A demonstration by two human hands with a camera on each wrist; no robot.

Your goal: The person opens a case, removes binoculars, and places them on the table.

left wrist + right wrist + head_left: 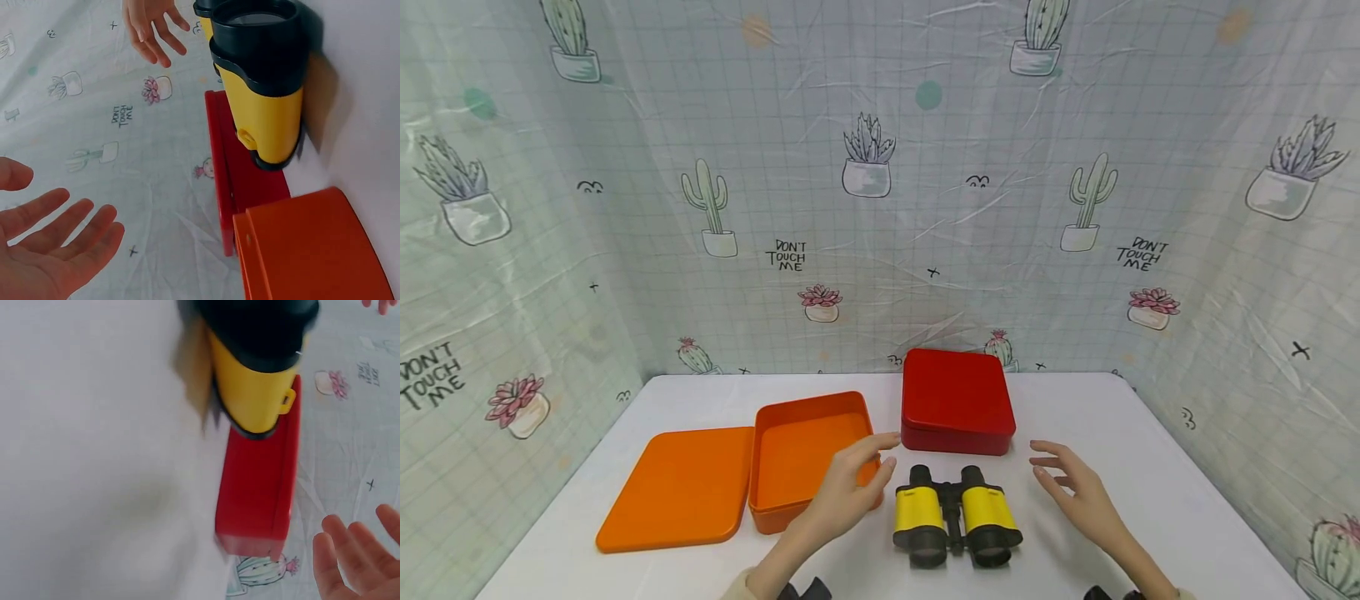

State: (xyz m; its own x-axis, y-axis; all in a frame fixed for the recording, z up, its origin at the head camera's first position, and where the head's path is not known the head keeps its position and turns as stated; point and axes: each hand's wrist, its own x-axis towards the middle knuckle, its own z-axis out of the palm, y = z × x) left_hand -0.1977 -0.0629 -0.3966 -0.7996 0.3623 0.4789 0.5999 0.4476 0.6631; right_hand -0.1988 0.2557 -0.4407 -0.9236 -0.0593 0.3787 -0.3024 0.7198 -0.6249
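Yellow and black binoculars (pixel 988 508) lie on the white table between my two hands, eyepieces away from me. My left hand (pixel 842 487) hovers to their left, over the right side of an open orange box (pixel 801 454), fingers spread and holding nothing. In the left wrist view its fingers (pixel 62 244) are relaxed and apart. Right of the binoculars, my right hand (pixel 1078 492) is raised above the table, fingers loosely bent with nothing in them. Behind the binoculars stands a closed red box (pixel 957 392). An orange lid (pixel 681 490) lies flat against the orange box's left side.
A white table (pixel 1157 467) carries all of these things. Behind it and on both sides hangs a plastic sheet (pixel 880 225) printed with cacti and a grid. The red box sits near the table's back edge.
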